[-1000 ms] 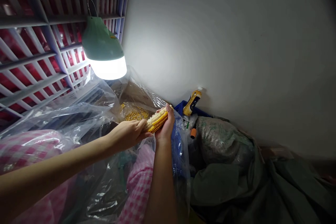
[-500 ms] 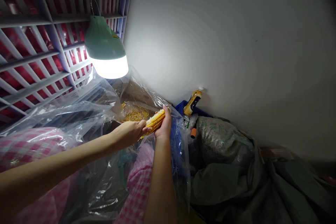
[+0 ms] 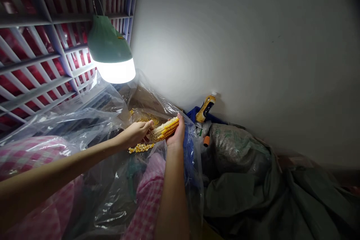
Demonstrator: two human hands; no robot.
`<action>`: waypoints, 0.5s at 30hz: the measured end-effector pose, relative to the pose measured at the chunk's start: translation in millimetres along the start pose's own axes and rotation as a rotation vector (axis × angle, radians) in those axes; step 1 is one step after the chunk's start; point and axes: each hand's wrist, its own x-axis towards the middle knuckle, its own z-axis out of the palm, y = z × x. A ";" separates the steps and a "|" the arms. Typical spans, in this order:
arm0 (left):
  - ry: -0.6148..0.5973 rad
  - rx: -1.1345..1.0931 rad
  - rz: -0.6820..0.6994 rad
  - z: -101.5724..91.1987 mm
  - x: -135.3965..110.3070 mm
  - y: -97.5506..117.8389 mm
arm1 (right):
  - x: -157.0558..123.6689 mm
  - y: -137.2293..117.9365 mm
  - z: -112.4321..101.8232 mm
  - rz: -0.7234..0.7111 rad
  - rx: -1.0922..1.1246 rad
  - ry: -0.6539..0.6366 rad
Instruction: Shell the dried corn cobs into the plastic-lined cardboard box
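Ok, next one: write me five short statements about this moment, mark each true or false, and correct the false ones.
1. The right hand holds a corn cob. True.
2. The corn cob is stripped of every kernel. False: yellow rows show along one side.
3. Loose corn kernels show near the left hand. True.
4. The hanging lamp is off. False: it is lit.
5. The white-capped bottle is right of the corn cob in the picture. True.
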 end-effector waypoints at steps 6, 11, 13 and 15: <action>0.126 0.525 0.274 -1.4 -9.1 2.7 | -0.9 2.3 2.9 -0.020 -0.047 -0.012; 0.118 0.737 0.325 5.4 -11.1 -0.3 | -2.8 13.5 8.9 -0.126 -0.132 -0.062; 0.123 0.787 0.398 7.5 -9.7 -4.0 | -2.7 17.4 10.5 -0.139 -0.144 -0.068; 0.129 0.826 0.465 9.1 -8.0 -7.9 | -1.6 20.1 10.9 -0.133 -0.152 -0.066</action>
